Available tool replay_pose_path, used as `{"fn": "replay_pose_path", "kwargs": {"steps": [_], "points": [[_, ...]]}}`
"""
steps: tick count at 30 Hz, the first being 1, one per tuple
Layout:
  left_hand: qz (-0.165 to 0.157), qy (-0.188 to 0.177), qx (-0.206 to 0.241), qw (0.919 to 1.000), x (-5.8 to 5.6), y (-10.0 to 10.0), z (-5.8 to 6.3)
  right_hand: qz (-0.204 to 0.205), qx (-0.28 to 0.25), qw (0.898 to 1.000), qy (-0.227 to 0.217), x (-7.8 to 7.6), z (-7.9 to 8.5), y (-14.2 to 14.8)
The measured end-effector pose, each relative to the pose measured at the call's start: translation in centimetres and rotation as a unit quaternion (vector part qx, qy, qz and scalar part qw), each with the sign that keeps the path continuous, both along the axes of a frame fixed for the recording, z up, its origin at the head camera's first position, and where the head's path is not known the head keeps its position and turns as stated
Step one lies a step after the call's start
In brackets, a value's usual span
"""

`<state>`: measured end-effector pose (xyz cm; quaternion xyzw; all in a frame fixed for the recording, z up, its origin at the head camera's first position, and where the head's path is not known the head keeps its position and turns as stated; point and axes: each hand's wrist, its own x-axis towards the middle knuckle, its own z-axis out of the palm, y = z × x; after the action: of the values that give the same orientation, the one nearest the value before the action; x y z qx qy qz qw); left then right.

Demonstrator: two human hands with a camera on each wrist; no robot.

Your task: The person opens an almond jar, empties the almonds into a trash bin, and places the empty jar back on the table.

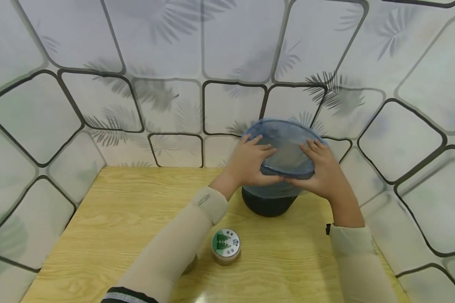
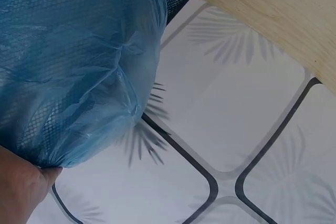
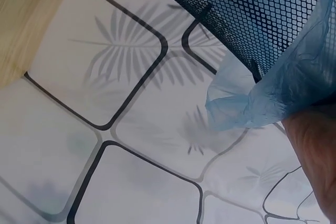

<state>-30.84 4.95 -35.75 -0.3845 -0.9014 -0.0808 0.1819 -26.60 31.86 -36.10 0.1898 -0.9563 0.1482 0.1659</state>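
Observation:
A dark mesh wastebasket [image 3: 247,9] stands tilted on the table, a thin blue plastic bag [image 1: 288,147] spread over its mouth and hanging down outside the rim. At the left of the rim, my left hand [image 1: 250,162] holds the bag, thumb along the near edge and fingers spread over the opening. My right hand [image 1: 320,170] grips the bag at the right side, its thumb meeting the left thumb at the front. In the left wrist view, the bag [image 2: 89,77] bunches beside the left hand [image 2: 21,187]. A loose flap of it sticks out by the right hand [image 3: 312,150].
A small round item [image 1: 226,244] with a green and white label on top sits on the wooden table [image 1: 136,210]. Another round thing [image 1: 191,266] is mostly hidden by the left forearm. Patterned white walls [image 1: 167,105] enclose the table at the back and sides.

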Motion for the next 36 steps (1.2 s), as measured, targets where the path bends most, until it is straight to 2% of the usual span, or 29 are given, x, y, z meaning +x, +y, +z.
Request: {"fn": "replay_pose_path", "kwargs": {"steps": [6,14,26,36], "points": [[0.004,0.012,0.015,0.9998,0.6,-0.9,-0.2,0.013,-0.017,1.0,0.023,-0.2,-0.5,-0.7],[0.009,0.026,0.03,0.9992,0.9,-2.5,-0.3,0.029,-0.015,0.998,0.049,-0.3,-0.5,-2.2],[0.014,0.031,0.053,0.998,1.6,-4.6,-0.8,0.054,-0.031,0.996,0.06,-0.3,-1.0,-4.2],[0.026,0.028,0.079,0.9962,1.8,-7.7,-1.0,0.057,-0.036,0.996,0.055,-0.1,-0.8,-7.6]]}}
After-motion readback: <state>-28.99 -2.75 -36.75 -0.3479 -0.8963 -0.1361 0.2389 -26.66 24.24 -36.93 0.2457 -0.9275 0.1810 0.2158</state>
